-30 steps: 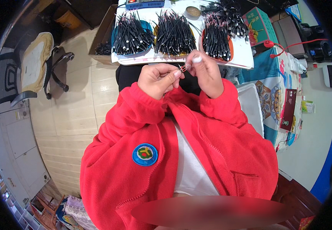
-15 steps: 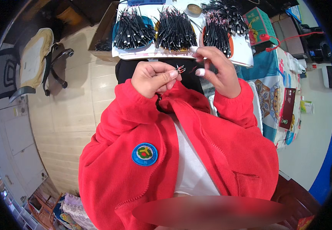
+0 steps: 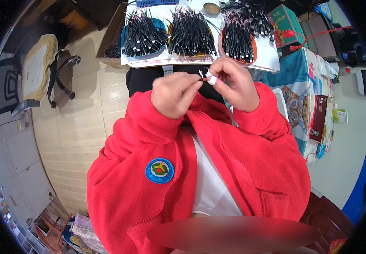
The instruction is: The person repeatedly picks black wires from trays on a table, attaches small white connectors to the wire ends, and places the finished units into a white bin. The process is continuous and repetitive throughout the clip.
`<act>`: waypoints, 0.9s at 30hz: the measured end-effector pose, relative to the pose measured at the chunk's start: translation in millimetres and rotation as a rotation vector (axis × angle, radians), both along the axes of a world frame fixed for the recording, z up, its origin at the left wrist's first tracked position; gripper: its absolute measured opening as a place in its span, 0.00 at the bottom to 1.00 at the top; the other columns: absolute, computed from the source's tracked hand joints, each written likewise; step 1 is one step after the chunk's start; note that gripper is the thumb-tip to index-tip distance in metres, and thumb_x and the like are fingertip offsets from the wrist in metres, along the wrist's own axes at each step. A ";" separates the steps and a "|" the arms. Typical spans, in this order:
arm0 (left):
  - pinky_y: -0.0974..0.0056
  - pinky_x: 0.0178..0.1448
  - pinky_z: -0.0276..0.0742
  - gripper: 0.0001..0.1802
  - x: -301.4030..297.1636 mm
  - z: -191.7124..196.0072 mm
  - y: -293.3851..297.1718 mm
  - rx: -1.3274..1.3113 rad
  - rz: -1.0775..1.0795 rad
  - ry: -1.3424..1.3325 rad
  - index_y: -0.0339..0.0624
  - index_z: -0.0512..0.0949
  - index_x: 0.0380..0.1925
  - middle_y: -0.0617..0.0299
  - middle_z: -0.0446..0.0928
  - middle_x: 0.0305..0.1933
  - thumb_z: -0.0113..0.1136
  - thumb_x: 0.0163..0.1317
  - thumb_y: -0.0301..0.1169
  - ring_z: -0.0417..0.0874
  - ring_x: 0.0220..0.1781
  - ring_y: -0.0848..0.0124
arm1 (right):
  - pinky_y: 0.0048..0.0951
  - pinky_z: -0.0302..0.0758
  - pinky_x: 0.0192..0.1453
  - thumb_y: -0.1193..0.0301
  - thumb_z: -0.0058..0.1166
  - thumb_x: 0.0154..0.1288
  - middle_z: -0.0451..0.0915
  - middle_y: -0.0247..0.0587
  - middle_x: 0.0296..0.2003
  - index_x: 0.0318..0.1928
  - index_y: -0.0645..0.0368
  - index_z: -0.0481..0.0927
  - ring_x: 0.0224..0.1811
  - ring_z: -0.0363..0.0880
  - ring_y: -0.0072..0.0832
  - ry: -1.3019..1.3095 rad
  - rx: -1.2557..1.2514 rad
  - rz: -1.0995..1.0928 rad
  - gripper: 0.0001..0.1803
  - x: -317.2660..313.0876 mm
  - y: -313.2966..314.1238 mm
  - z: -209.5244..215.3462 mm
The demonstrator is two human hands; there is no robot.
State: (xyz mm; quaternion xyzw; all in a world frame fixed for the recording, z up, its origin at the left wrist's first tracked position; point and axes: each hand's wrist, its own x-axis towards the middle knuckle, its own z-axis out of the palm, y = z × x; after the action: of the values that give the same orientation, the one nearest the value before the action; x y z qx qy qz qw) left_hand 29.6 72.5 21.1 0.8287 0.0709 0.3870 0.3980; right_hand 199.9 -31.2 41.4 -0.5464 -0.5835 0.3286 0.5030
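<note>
My left hand [image 3: 175, 95] and my right hand [image 3: 233, 82] meet close in front of my chest, both in red sleeves. Between their fingertips they pinch one small part [image 3: 208, 76], white with a bit of red and a short black wire end. Its details are too small to make out. Just beyond the hands lies a white board [image 3: 267, 59] on my lap, carrying three heaps of short black wires [image 3: 191, 34].
A small round tin [image 3: 211, 8] sits at the board's far edge. To the right stands a table with a patterned teal cloth [image 3: 314, 84], a green box [image 3: 285, 21] and a dark red box [image 3: 318, 118]. An office chair [image 3: 26, 80] stands on the tiled floor at left.
Both hands have come nearer to my chest and lower in the picture, still pinching the small part together. The board and wire heaps have not moved.
</note>
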 end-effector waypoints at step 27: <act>0.64 0.25 0.73 0.06 3.0 -21.8 -2.5 0.143 0.047 0.060 0.32 0.78 0.32 0.55 0.74 0.22 0.58 0.54 0.22 0.77 0.22 0.62 | 0.19 0.64 0.30 0.69 0.47 0.69 0.70 0.26 0.29 0.41 0.60 0.73 0.28 0.64 0.14 0.768 -0.499 -0.012 0.08 -6.7 -8.8 -25.2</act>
State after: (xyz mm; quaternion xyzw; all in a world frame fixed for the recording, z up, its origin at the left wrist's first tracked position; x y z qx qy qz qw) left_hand 32.7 70.1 -0.7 0.8643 0.0742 0.3754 0.3265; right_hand 193.2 -39.9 16.2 -0.4927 -0.2546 0.6350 0.5378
